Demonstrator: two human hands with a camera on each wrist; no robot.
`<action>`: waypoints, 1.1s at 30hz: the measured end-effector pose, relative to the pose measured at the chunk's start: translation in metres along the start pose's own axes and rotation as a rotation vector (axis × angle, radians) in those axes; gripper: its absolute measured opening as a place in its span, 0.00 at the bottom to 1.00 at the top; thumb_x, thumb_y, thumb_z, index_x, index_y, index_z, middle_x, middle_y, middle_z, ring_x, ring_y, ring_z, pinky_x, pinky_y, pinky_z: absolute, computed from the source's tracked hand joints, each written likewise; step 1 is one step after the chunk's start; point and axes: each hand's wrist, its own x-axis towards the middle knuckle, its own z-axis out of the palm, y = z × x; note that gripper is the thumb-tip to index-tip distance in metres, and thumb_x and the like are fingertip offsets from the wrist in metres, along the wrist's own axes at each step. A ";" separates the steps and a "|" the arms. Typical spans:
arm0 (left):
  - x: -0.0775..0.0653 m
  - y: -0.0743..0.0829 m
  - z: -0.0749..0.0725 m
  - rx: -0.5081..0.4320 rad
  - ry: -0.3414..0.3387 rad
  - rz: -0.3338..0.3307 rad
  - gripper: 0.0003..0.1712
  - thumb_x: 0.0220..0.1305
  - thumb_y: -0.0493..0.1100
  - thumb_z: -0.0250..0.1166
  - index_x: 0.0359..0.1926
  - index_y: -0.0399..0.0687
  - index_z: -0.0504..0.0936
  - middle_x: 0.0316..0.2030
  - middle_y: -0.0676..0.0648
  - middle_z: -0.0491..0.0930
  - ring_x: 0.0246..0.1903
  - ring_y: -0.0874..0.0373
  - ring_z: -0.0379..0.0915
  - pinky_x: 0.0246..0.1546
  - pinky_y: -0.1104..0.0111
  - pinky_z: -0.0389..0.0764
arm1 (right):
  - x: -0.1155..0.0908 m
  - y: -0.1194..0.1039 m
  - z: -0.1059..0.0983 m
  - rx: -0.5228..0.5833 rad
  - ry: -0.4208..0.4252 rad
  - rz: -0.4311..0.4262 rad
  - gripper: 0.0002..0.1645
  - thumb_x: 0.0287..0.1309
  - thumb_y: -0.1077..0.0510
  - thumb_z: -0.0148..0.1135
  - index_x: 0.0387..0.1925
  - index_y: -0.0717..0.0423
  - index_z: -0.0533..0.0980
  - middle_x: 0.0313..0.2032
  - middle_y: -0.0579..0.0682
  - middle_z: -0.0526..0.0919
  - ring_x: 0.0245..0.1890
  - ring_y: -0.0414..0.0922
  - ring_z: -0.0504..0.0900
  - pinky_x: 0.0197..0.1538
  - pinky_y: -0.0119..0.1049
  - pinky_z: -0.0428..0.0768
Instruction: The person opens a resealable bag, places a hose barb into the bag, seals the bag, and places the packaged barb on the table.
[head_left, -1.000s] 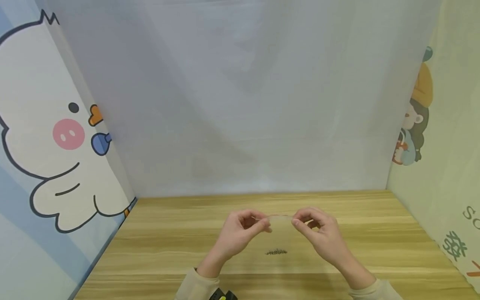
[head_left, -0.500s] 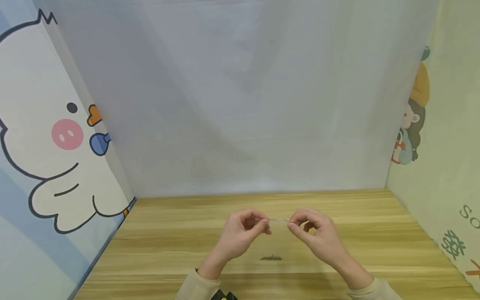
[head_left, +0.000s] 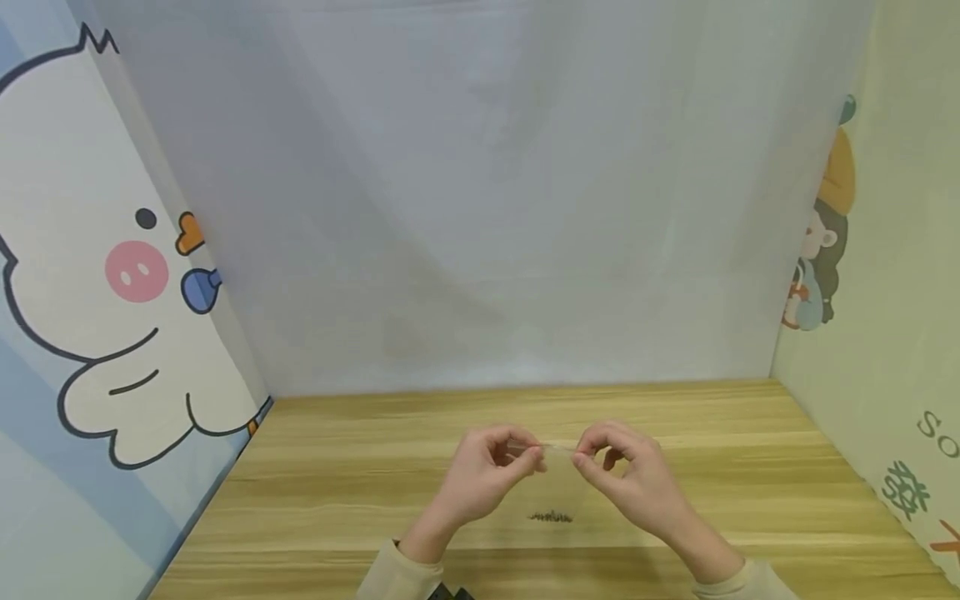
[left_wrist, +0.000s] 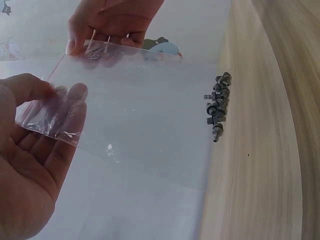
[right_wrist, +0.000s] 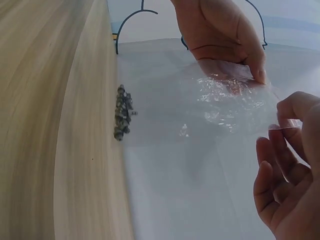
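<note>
A clear plastic zip bag (left_wrist: 145, 110) with a thin red line along its top edge hangs between the hands above the table. Several small dark metal screw-like fittings (left_wrist: 217, 107) lie in a row along its bottom. At the bag's left top corner, the left hand (head_left: 480, 475) pinches the film between thumb and fingers. The right hand (head_left: 633, 479) pinches the opposite top corner. In the right wrist view the film is wrinkled and shiny near the left hand. Whether the bag's mouth is parted or pressed together, I cannot tell.
Beneath the hands is a wood-grain table (head_left: 337, 475). A pale grey sheet (head_left: 480, 208) closes off its back. Cartoon-printed panels stand at both sides, a white duck (head_left: 82, 250) on the left one.
The right hand has come slightly nearer the left hand, narrowing the gap between them. The fittings at the bag's bottom have swung a little and sit lower in the head view.
</note>
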 end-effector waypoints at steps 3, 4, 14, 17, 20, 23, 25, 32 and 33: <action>0.000 0.001 0.001 0.017 -0.007 0.036 0.10 0.77 0.41 0.68 0.46 0.38 0.89 0.38 0.43 0.90 0.36 0.54 0.89 0.38 0.65 0.89 | -0.001 0.000 0.000 -0.007 -0.027 -0.001 0.13 0.64 0.65 0.75 0.40 0.41 0.85 0.39 0.39 0.88 0.38 0.38 0.81 0.37 0.34 0.82; 0.000 0.001 0.002 0.021 -0.014 0.046 0.09 0.77 0.41 0.68 0.45 0.39 0.89 0.38 0.45 0.90 0.36 0.52 0.89 0.37 0.65 0.89 | -0.001 0.000 0.001 -0.010 -0.034 -0.003 0.13 0.64 0.65 0.75 0.40 0.41 0.85 0.39 0.39 0.88 0.38 0.38 0.82 0.37 0.34 0.81; -0.001 0.000 0.004 -0.028 -0.063 0.045 0.09 0.75 0.42 0.69 0.47 0.42 0.90 0.39 0.44 0.90 0.39 0.57 0.89 0.39 0.65 0.90 | -0.004 0.001 0.004 -0.024 -0.006 -0.084 0.17 0.62 0.67 0.75 0.37 0.39 0.85 0.38 0.37 0.88 0.35 0.38 0.81 0.34 0.35 0.80; 0.000 0.000 0.004 -0.013 -0.063 0.038 0.09 0.75 0.42 0.69 0.47 0.42 0.90 0.39 0.44 0.91 0.38 0.57 0.89 0.37 0.64 0.90 | -0.003 0.001 0.004 -0.031 -0.010 -0.100 0.16 0.62 0.67 0.75 0.37 0.39 0.85 0.38 0.37 0.88 0.35 0.38 0.81 0.34 0.36 0.81; -0.001 0.001 0.004 0.014 -0.064 0.042 0.09 0.76 0.42 0.69 0.46 0.40 0.90 0.38 0.42 0.91 0.37 0.57 0.89 0.35 0.65 0.90 | -0.004 0.000 0.006 -0.049 -0.016 -0.110 0.16 0.61 0.67 0.75 0.37 0.40 0.85 0.38 0.37 0.88 0.35 0.37 0.81 0.34 0.35 0.81; -0.003 0.002 0.004 0.040 -0.067 0.057 0.08 0.76 0.41 0.69 0.45 0.41 0.90 0.37 0.44 0.90 0.37 0.60 0.88 0.35 0.66 0.89 | -0.005 -0.002 0.008 -0.060 -0.025 -0.099 0.14 0.61 0.65 0.76 0.39 0.39 0.85 0.38 0.35 0.88 0.37 0.37 0.81 0.34 0.35 0.80; -0.004 0.002 0.004 0.051 -0.074 0.066 0.07 0.76 0.42 0.69 0.44 0.44 0.90 0.37 0.47 0.90 0.37 0.61 0.88 0.35 0.66 0.89 | -0.006 -0.003 0.010 -0.062 -0.025 -0.100 0.14 0.61 0.64 0.77 0.39 0.39 0.86 0.38 0.35 0.88 0.37 0.37 0.82 0.34 0.34 0.80; -0.008 0.004 0.006 0.076 -0.106 0.087 0.06 0.75 0.42 0.69 0.44 0.46 0.90 0.36 0.53 0.89 0.37 0.63 0.86 0.35 0.66 0.89 | -0.009 -0.006 0.013 -0.054 0.008 -0.145 0.17 0.56 0.67 0.78 0.37 0.40 0.86 0.36 0.37 0.88 0.34 0.41 0.83 0.33 0.33 0.79; -0.008 0.004 0.006 0.078 -0.113 0.093 0.05 0.75 0.42 0.69 0.44 0.46 0.90 0.36 0.52 0.89 0.37 0.63 0.86 0.35 0.66 0.89 | -0.010 -0.006 0.014 -0.051 0.008 -0.147 0.17 0.56 0.68 0.78 0.37 0.40 0.86 0.36 0.37 0.88 0.34 0.41 0.83 0.33 0.33 0.79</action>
